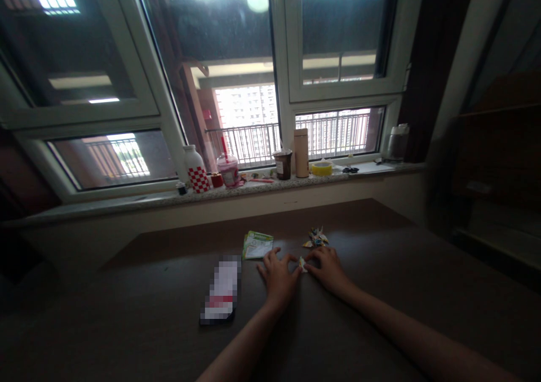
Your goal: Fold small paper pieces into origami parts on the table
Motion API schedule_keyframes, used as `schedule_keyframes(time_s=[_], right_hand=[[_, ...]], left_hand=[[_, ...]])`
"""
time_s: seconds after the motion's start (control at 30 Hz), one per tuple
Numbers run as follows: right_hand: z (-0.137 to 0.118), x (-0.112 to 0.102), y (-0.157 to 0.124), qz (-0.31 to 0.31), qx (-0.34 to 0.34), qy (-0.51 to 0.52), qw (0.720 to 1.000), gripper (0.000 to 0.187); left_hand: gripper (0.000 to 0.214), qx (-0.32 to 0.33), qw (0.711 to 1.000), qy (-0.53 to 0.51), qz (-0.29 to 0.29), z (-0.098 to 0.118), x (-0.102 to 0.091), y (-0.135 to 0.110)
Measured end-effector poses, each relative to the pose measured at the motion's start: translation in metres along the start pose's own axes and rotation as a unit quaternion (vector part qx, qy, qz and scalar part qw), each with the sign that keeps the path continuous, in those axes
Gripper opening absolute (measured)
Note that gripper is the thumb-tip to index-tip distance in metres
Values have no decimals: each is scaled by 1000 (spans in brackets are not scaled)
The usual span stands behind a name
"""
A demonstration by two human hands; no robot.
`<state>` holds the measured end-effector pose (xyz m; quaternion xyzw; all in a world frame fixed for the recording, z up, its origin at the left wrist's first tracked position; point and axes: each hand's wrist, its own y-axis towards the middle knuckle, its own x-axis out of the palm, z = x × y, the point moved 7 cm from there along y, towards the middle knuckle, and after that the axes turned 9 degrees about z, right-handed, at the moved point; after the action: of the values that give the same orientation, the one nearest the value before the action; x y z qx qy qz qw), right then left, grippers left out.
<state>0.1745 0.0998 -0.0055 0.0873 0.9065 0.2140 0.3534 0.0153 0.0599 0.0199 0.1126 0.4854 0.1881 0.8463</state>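
A small piece of folded paper (302, 263), whitish with green and yellow marks, is pinched at its sides between my two hands just above or on the table. My left hand (279, 276) grips its left side with thumb and forefinger while the other fingers stretch forward. From the other side, the fingertips of my right hand (330, 268) are closed on the same piece. Right behind my right hand lies a small heap of folded paper pieces (316, 238), pointed and multicoloured. Beyond my left hand sits a green-and-white flat packet or stack of sheets (258, 245).
A pixelated phone-shaped object (222, 289) lies left of my left arm on the dark brown table (169, 314). Along the windowsill stand a checkered white bottle (196, 170), a pink drink cup (228, 170), a dark drink cup (283, 165), a beige flask (301, 154) and yellow tape (322, 169).
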Motion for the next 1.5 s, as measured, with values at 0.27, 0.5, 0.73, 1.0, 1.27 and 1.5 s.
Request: schedule_keyframes(time_s=[0.27,0.5,0.73,1.0,1.27,1.5], right_hand=[[-2,1,-1,-23,-11,-7,1000,16],[-3,-1,-1,-17,-14,4,1000,20],[-5,-3,-1,-9,-13,27,1000,23],[-6,-2,-2,-11,-6,28,1000,19],[-7,-2,-2,-11,-8,21,1000,16],[-7,-1,-2,-23,-2,10,1000,14]], left_hand=[[20,-2,1000,0,-15,0,2,1],[22,0,1000,1,-27,2,2,1],[24,-5,1000,3,-30,3,2,1],[22,-3,1000,-10,-25,1,4,1],[15,3,1000,-20,-23,2,5,2],[12,-1,999,-39,-27,4,1,1]])
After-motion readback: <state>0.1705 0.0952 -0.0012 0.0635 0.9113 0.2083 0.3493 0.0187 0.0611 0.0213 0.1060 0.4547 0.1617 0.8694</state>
